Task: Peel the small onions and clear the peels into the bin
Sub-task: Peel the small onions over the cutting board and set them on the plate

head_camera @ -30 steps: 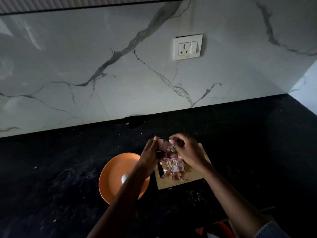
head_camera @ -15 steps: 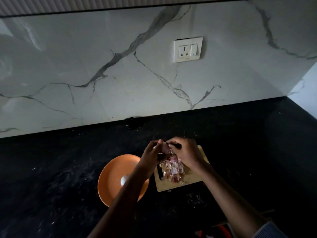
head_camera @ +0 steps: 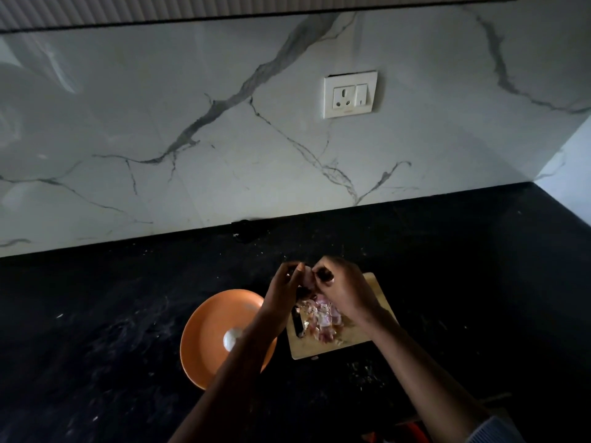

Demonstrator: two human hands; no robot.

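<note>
Left hand (head_camera: 285, 284) and right hand (head_camera: 339, 284) both pinch one small pale-pink onion (head_camera: 307, 279) above the wooden chopping board (head_camera: 374, 284); best strip skin straight down onto the papery pink peel pile (head_camera: 323, 318)

- We've got one view only: head cam, wide-angle, looking fwd and down from above the counter (head_camera: 128, 314).
- Faces the marble backsplash (head_camera: 192, 123), which fills the upper half; socket (head_camera: 349, 94) right of centre.
- Hands sit low in frame, near the cam, forearms entering from the bottom edge.
- No 2nd view, so no shared area to report.
</note>
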